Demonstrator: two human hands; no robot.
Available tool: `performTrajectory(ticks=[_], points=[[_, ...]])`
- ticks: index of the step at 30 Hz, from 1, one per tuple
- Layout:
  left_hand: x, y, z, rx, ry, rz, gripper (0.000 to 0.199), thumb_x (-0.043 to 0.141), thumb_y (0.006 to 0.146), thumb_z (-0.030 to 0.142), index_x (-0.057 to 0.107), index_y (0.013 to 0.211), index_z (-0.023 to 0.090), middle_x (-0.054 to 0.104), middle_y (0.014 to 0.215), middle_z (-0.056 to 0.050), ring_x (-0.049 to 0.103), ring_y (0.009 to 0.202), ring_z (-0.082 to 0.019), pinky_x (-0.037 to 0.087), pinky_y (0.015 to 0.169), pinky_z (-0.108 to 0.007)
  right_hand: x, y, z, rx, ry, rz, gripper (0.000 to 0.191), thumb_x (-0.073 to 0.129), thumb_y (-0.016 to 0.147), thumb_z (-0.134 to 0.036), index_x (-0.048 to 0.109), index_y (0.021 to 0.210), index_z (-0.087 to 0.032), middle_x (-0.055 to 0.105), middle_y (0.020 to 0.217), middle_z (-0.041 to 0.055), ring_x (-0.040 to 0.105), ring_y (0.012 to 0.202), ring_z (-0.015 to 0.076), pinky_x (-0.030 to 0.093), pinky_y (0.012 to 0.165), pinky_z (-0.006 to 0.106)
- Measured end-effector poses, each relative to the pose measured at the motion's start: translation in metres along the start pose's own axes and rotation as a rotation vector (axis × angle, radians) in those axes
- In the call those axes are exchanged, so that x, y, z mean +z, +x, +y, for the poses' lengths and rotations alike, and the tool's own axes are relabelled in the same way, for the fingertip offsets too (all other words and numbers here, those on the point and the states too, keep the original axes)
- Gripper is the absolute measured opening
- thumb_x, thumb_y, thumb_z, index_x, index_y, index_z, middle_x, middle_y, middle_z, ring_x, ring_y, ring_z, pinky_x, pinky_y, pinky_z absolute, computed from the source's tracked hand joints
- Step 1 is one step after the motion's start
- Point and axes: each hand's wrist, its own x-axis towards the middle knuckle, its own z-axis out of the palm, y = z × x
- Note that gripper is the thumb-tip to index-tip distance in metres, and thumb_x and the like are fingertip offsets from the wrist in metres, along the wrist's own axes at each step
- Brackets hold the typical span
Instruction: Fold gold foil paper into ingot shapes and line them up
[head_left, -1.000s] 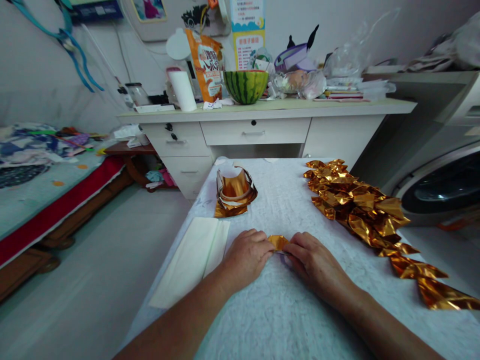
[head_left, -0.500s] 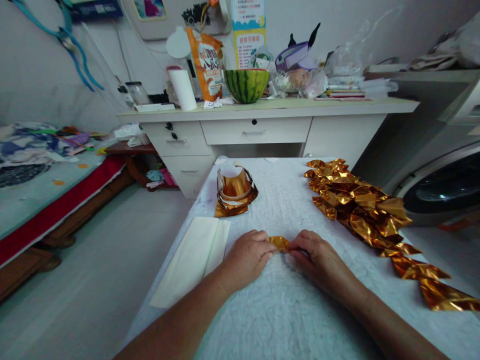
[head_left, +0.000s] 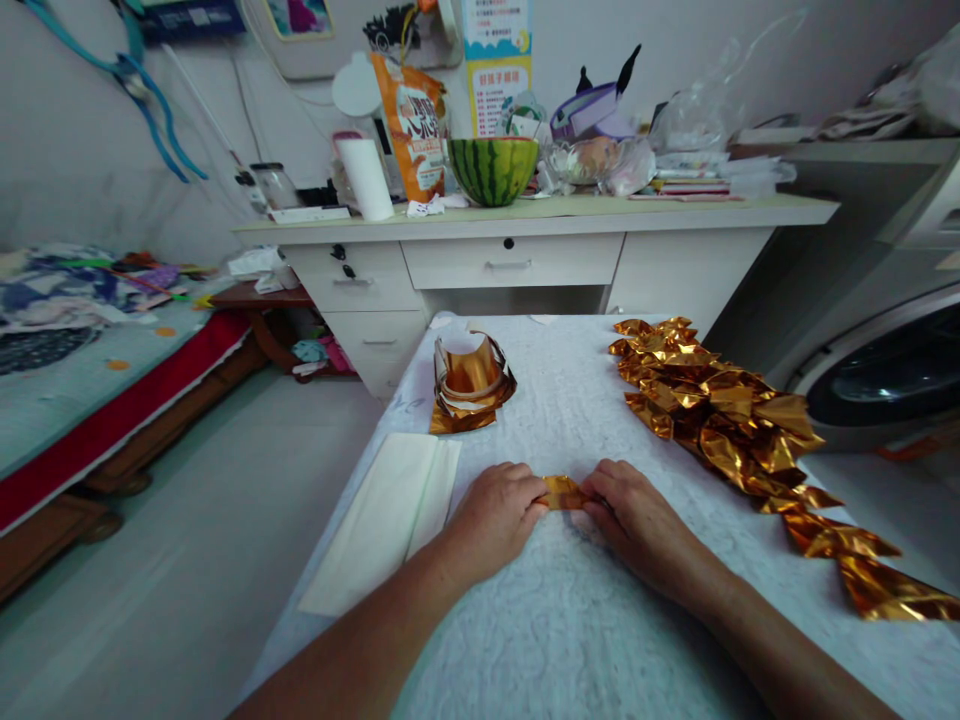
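Observation:
A small piece of shiny gold foil paper (head_left: pixel 562 492) stretches between my two hands, just above or on the cloth-covered table (head_left: pixel 570 390). My left hand (head_left: pixel 502 515) pinches its left end, and my right hand (head_left: pixel 626 515) grips its right end; fingers partly hide both ends. Beyond my left hand stands a loose ring of gold foil strips (head_left: pixel 472 385), with a white band showing in it. White paper sheets (head_left: pixel 386 515) lie folded flat beside my left forearm. Along the right side of the table spreads a heap of twisted gold foil pieces (head_left: pixel 720 410).
Behind the table is a white desk (head_left: pixel 517 262) with drawers, bearing a cut watermelon (head_left: pixel 493 170), an orange pouch (head_left: pixel 414 130) and a white paper roll (head_left: pixel 365 180). A bed (head_left: pixel 112 390) is at the left, a washing machine (head_left: pixel 885 350) at the right.
The foil between my hands now shows a longer, flatter stretch. Both hands have shifted very slightly apart; everything else stays in place.

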Motion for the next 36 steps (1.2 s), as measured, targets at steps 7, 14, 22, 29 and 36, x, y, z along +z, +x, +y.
performTrajectory(ticks=[7, 14, 22, 29, 36], points=[[-0.002, 0.000, 0.005, -0.049, 0.084, -0.016, 0.015, 0.054, 0.093, 0.021, 0.062, 0.080, 0.018, 0.061, 0.084, -0.002, 0.057, 0.085, -0.018, 0.043, 0.075, -0.029, -0.002, 0.000, -0.002, 0.035, -0.032, -0.005, 0.016, 0.051, 0.089, -0.012, 0.060, 0.076, -0.017, 0.059, 0.081, 0.0052, 0.051, 0.078, 0.0189, 0.038, 0.070, 0.030], [0.000, 0.000, 0.004, -0.099, 0.150, -0.014, 0.014, 0.055, 0.093, 0.026, 0.062, 0.084, 0.018, 0.064, 0.086, -0.003, 0.059, 0.087, -0.020, 0.043, 0.078, -0.031, 0.001, 0.002, 0.002, 0.039, -0.059, 0.003, 0.017, 0.052, 0.090, -0.013, 0.061, 0.076, -0.017, 0.060, 0.079, 0.0046, 0.052, 0.076, 0.0186, 0.037, 0.070, 0.030], [-0.001, 0.000, 0.006, -0.136, 0.163, 0.005, 0.020, 0.049, 0.096, 0.026, 0.062, 0.084, 0.018, 0.065, 0.088, -0.004, 0.059, 0.087, -0.020, 0.043, 0.079, -0.033, 0.002, 0.004, 0.001, 0.059, -0.060, 0.033, 0.022, 0.048, 0.094, -0.019, 0.063, 0.078, -0.017, 0.062, 0.078, 0.0050, 0.054, 0.075, 0.0189, 0.037, 0.070, 0.030], [0.001, 0.000, 0.005, -0.188, 0.200, 0.027, 0.020, 0.051, 0.095, 0.029, 0.062, 0.082, 0.018, 0.065, 0.087, -0.005, 0.060, 0.087, -0.021, 0.043, 0.078, -0.033, 0.004, 0.008, -0.005, 0.115, -0.164, 0.037, 0.025, 0.047, 0.094, -0.021, 0.064, 0.075, -0.017, 0.063, 0.075, 0.0057, 0.056, 0.074, 0.0203, 0.037, 0.068, 0.031], [0.004, 0.000, 0.005, -0.231, 0.296, 0.038, 0.022, 0.055, 0.093, 0.034, 0.062, 0.079, 0.018, 0.065, 0.082, -0.004, 0.061, 0.084, -0.022, 0.043, 0.076, -0.034, 0.009, 0.008, -0.005, 0.127, -0.215, 0.087, 0.023, 0.049, 0.093, -0.022, 0.062, 0.074, -0.019, 0.063, 0.074, 0.0058, 0.056, 0.072, 0.0210, 0.036, 0.068, 0.032]])
